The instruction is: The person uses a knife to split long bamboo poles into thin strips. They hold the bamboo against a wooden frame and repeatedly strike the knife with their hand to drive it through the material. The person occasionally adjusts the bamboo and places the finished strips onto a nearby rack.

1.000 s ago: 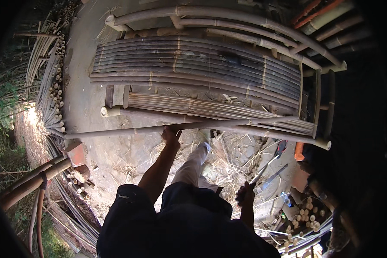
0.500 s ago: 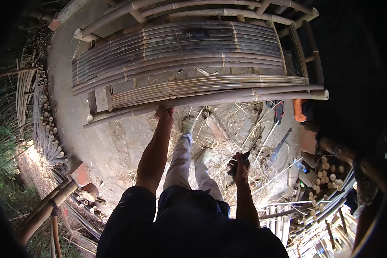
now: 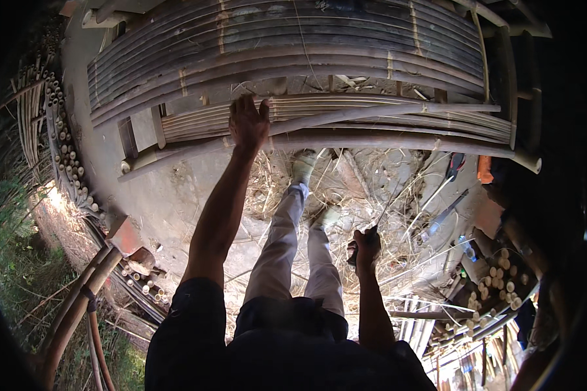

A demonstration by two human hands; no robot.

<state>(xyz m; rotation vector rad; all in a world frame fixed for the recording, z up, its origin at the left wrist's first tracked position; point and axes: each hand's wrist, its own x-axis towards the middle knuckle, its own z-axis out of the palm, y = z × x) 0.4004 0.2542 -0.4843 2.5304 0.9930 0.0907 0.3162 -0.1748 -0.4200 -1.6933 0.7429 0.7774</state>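
The left hand [image 3: 248, 122] lies open on a long bamboo pole [image 3: 372, 140] running left to right; the right hand [image 3: 366, 246] is closed around a dark-handled tool [image 3: 372, 236].

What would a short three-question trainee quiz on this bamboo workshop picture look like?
1. True or false: the left hand rests on the long bare bamboo pole lying along the front of the slatted bamboo frame.
2. Which hand grips the slim dark-handled tool? A left, B right.
3. Fill in: the ground around the person's feet is strewn with pale dry ______.

Key: 1 true; 2 B; 3 shavings.
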